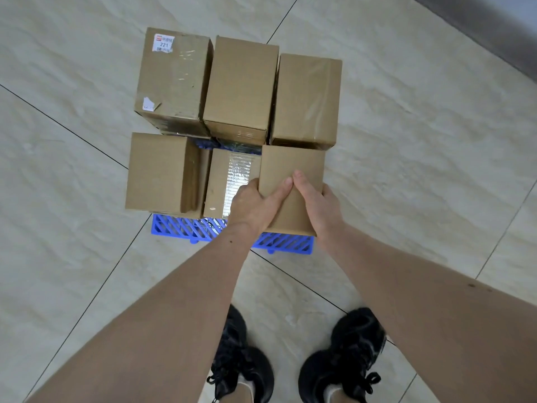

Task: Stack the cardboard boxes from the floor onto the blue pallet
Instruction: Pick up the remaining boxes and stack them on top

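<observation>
A blue slatted pallet [186, 228] lies on the tiled floor, mostly covered by cardboard boxes. Three boxes stand in the far row: one with a white label [174, 80], a plain one [241, 85] and one on the right [306, 100]. In the near row sit a plain box [158, 171] and a lower box with shiny tape [229, 178]. Both hands hold a small box [290, 167] over the pallet's near right corner. My left hand [255, 203] grips its left side, thumb on top. My right hand [316, 199] grips its right side, thumb on top.
Pale floor tiles [421, 141] with dark grout lines surround the pallet. My two black shoes [345, 353] stand just in front of it. A dark strip [494, 39] runs along the top right corner.
</observation>
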### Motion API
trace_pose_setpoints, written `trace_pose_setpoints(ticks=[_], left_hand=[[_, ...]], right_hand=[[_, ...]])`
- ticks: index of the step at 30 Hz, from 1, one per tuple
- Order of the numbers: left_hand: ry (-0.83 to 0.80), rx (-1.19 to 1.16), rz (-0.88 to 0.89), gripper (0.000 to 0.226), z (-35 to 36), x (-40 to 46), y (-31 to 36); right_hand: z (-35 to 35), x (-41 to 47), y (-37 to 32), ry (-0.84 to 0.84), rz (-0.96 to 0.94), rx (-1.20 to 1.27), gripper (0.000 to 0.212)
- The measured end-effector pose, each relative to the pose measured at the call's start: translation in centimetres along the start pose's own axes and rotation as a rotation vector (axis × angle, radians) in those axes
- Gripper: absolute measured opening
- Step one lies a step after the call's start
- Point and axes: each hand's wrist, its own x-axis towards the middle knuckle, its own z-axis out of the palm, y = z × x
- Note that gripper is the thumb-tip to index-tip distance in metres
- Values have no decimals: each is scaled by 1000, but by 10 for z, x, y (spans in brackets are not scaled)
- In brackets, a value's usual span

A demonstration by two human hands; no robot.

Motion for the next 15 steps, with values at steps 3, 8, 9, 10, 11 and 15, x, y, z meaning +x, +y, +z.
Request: trace_pose_setpoints(ticks=[3,8,9,10,11,15], left_hand=[[0,38,-6,97,1,-1,2],[20,81,-23,106,0,-4,2],[23,97,-24,105,-1,-5,3],[28,116,-22,102,-2,-7,4],[36,139,-15,98,-3,-9,5],[117,292,39,81,-6,-24,16]], right_hand=[[-1,2,1,-2,7,-18,41],[-3,2,3,28,5,-60,55],[-3,2,4,31,0,-68,59],[-4,0,3,35,-7,-73,62],[-6,-1,2,44,-11,-81,67],[-19,-12,-4,68,-21,-150,92]])
